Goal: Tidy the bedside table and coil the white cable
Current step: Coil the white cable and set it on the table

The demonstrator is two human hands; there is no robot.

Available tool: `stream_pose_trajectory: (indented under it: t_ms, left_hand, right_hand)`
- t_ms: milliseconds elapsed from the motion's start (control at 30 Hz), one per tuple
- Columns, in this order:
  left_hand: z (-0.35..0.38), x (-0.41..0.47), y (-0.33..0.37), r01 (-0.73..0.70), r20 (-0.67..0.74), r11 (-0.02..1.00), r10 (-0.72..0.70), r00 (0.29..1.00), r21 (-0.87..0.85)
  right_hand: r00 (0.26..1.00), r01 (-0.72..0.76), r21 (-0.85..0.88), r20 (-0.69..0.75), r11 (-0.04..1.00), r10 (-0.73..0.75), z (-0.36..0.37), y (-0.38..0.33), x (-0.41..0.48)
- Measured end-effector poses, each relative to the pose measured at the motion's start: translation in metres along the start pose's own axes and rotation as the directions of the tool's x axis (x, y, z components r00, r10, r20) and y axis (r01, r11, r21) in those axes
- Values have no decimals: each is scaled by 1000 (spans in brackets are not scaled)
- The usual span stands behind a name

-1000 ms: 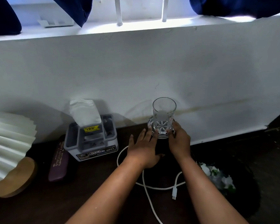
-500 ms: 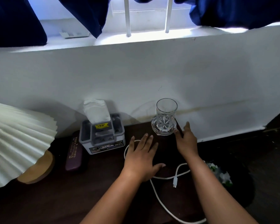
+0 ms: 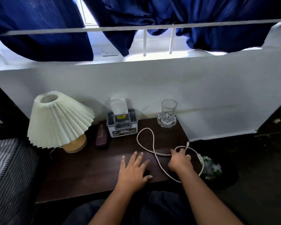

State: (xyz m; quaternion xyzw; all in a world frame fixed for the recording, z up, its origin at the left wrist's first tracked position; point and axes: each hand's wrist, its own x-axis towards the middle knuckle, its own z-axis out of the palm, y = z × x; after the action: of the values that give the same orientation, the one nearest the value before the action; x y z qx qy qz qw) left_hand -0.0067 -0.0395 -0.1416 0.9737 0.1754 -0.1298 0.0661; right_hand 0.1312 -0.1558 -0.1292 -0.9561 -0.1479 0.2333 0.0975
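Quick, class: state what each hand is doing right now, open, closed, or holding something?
Left hand: open, flat on the table, holding nothing.
Right hand: fingers curled onto the white cable; firm grip cannot be told.

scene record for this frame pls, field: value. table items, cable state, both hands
surface: dark wooden bedside table
back row, left to right: pleated lamp, purple case, tissue box, empty glass on a clear coaster
white cable: uncoiled, one loose loop on the table, one end trailing off the right edge
plug end: lying near the right hand
left hand: flat on the table, fingers spread, holding nothing
right hand: on the cable by the right edge, fingers curled at it; grip not clear
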Motion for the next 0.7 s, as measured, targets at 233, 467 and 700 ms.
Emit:
stream_pose_trajectory:
  t_ms: [233, 467, 700]
  left_hand:
    - [-2, -10, -7, 30, -97, 991, -43, 994, -128]
    - [-20, 2, -12, 30, -159, 971, -70, 985, -237]
    - [-20, 3, -20, 22, -201, 967, -75, 977, -255]
  right_hand:
    - [999, -17, -18, 29, 1000, 18, -1, 7, 7]
    - [994, 62, -114, -81, 992, -71, 2, -11, 24]
    - [988, 107, -26, -109, 994, -110, 5, -22, 29]
